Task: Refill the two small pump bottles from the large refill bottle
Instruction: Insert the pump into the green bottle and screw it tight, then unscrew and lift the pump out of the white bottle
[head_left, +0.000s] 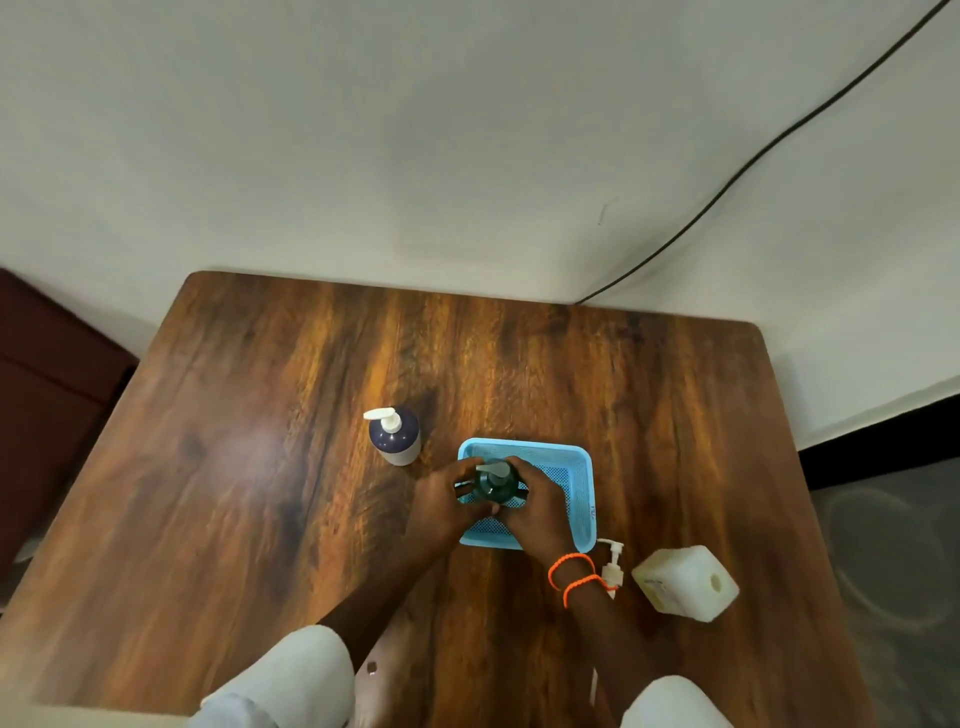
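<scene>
A small dark green pump bottle (497, 484) with a pale pump head stands in the blue mesh tray (574, 470). My left hand (444, 501) grips its left side and my right hand (535, 506) grips its right side. A second small bottle (396, 436), dark blue with a white pump, stands upright on the table to the tray's left, apart from my hands. The large white refill bottle (685, 583) lies at the right with its round neck opening uncapped. Its white pump (613, 566) lies on the table beside my right wrist.
The wooden table (260, 467) stands against a white wall. A black cable (753, 161) runs down the wall to the table's back edge. A dark brown piece of furniture (47, 395) stands off the left edge. The right edge drops to a grey floor.
</scene>
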